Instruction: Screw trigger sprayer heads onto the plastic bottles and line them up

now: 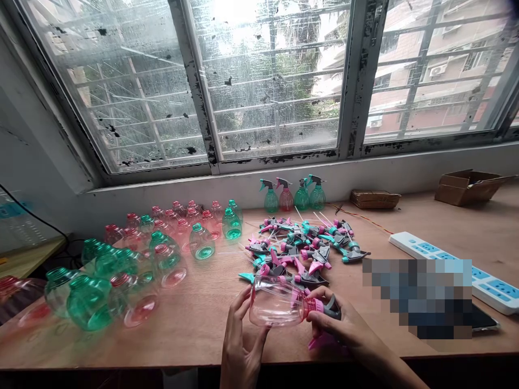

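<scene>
A clear pink spray bottle (275,305) lies on its side in the air above the table's front edge, its base to the left. My left hand (243,340) grips it round the base end, thumb below and fingers behind. At the neck, my right hand (336,324) has its fingers closed on the pink collar of a grey and pink trigger sprayer (318,306). The sprayer sits at the bottle's mouth, and its thin tube shows inside. Whether the collar is threaded on, I cannot tell. Just behind lies a heap of loose trigger sprayers (300,243) in pink, teal and grey.
Several open green bottles (89,302) and pink bottles (140,302) stand at the left. Bottles with sprayers (286,197) line the wall below the window. Rightward are a white power strip (446,265), a phone (482,319), a flat cardboard box (375,199) and an open carton (466,188).
</scene>
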Demonstrator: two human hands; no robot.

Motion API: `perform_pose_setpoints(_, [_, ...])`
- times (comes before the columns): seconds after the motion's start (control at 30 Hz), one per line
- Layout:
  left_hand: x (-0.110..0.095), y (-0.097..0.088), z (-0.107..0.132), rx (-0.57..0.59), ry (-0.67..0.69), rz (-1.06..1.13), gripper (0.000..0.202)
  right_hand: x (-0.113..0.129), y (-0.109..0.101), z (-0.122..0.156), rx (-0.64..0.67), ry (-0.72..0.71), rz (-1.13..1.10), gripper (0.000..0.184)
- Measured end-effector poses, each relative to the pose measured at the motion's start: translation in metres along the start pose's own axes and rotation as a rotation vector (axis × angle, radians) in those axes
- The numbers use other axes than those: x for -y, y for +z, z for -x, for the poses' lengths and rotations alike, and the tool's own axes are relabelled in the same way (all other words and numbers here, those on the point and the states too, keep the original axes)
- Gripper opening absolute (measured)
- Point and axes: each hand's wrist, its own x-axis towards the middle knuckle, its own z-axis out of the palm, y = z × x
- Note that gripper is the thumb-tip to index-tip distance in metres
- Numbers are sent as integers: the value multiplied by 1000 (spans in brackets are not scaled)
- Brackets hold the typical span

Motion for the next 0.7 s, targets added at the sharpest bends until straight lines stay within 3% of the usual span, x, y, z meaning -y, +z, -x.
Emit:
perform_pose_setpoints(0.13, [-1,1,0,16,4,-10,43,0,0,0,-3,10,-12,39])
perform_pose_setpoints(0.33, [-4,7,2,-57,-65,46,54,-1,0,-1,9,15,-17,40])
perform_pose_setpoints(0.57, [-5,-1,0,51,-55,17,53,-5,-2,-3,10,-1,-25,41])
perform_pose_setpoints(0.7, [-6,-2,-3,29,-28,-2,53,-3,-1,-3,13,-5,-10,41])
